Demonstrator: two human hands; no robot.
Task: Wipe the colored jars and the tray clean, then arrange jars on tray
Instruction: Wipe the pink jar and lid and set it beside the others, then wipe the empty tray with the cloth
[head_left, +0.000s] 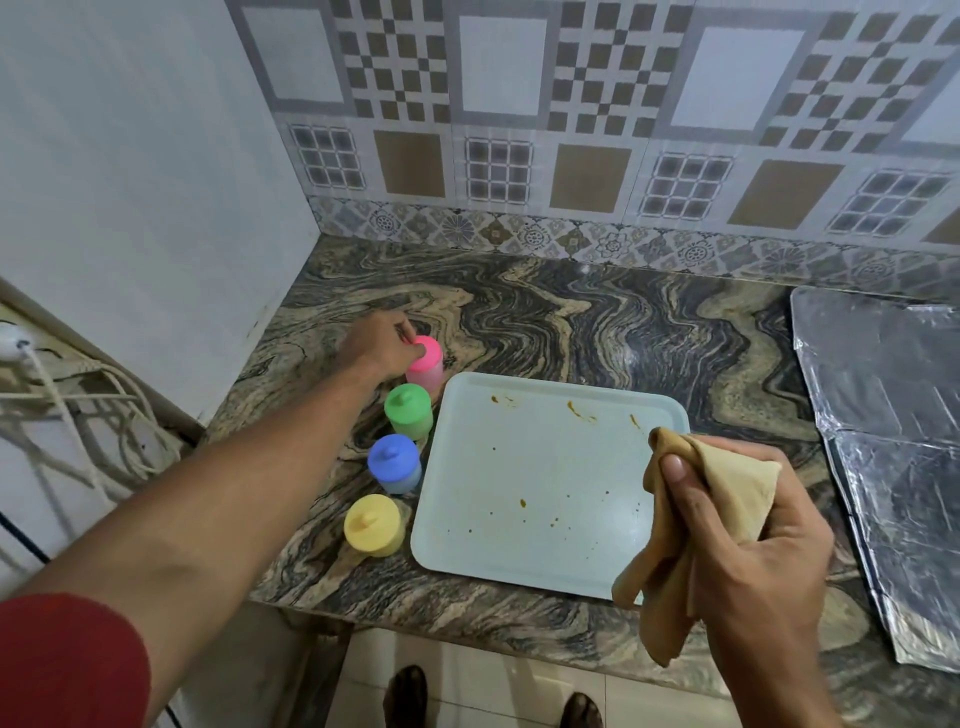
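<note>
Tray (545, 483), pale blue, brown-spotted, on marbled counter (597, 322); left of it, a row of pink jar (427, 366), green jar (409, 418), blue jar (395, 464), yellow jar (374, 525). Left hand (384, 345) grips the pink jar's lid; right hand (748, 540) clutches tan cloth (691, 525) over the tray's near right corner. Foil sheets (893, 441) right of tray; no writing legible.

His left hand (387, 343) grips the pink-lidded plastic jar (426, 362) on the marbled stone surface (597, 322); his right hand (748, 540) bunches a tan cloth (727, 493) over the stained pale-blue tray (535, 483).
</note>
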